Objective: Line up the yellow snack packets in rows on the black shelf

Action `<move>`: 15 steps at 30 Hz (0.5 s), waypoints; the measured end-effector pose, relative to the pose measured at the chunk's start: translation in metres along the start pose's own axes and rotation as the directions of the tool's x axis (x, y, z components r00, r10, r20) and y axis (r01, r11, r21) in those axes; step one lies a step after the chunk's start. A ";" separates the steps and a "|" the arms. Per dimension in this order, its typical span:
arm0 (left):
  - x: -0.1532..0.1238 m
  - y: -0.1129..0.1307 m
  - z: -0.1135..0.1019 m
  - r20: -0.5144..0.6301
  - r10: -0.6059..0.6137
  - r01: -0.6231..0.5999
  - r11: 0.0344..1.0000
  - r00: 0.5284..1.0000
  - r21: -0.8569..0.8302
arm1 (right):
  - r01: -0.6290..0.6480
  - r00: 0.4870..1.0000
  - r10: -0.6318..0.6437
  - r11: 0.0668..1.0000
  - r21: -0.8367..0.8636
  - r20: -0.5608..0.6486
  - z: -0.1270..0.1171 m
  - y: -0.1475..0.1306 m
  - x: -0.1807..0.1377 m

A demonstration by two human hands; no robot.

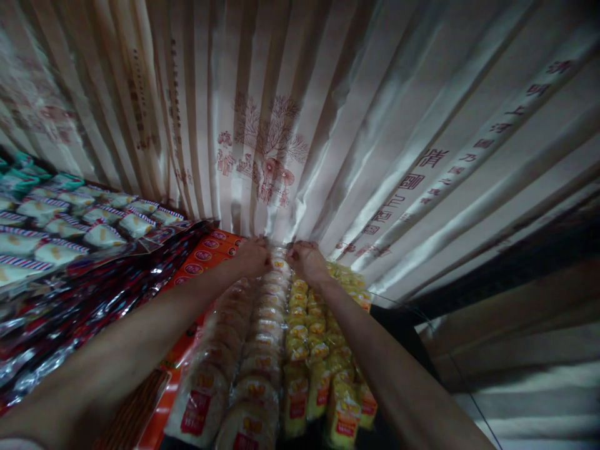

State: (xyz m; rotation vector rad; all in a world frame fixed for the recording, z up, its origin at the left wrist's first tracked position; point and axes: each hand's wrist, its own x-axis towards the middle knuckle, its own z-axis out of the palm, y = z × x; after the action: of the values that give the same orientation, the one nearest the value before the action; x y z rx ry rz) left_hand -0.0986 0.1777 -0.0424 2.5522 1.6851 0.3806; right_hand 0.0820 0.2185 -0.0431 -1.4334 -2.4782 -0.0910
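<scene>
My left hand (255, 256) and my right hand (307, 259) reach to the far end of a row of clear-wrapped pale round biscuits (266, 344). Both hands have curled fingers and sit on either side of the row's last packets, close to a hanging cloth curtain (323, 169). What the fingertips grip, if anything, is too dark and small to make out. A second row of round biscuits (225, 331) runs under my left forearm. Small yellow packets (300, 319) stand in several rows beside my right forearm.
Orange packs (204, 256) and dark, shiny wrapped packets (107, 312) lie to the left. Beyond them are white packets with striped ends (98, 219) and green ones (23, 175). A thin dark cord (462, 375) crosses the right side, over pale cloth folds.
</scene>
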 end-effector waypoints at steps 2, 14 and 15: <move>0.001 0.001 0.003 -0.003 0.001 -0.001 1.000 1.000 -0.015 | 0.003 1.000 -0.003 0.999 0.037 -0.010 0.002 0.001 -0.001; -0.001 0.013 0.008 -0.190 -0.168 0.148 0.982 0.967 -0.113 | 0.126 0.991 -0.132 0.981 0.148 0.033 -0.019 -0.008 -0.021; -0.004 0.014 0.005 -0.224 -0.162 0.140 0.984 0.961 -0.108 | 0.097 0.994 -0.103 0.989 0.115 0.047 -0.020 -0.011 -0.021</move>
State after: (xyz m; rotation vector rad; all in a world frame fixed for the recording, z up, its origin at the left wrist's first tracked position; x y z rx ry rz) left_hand -0.0866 0.1689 -0.0459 2.3722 1.8743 0.7518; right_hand 0.0869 0.1911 -0.0288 -1.2813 -2.5534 0.0667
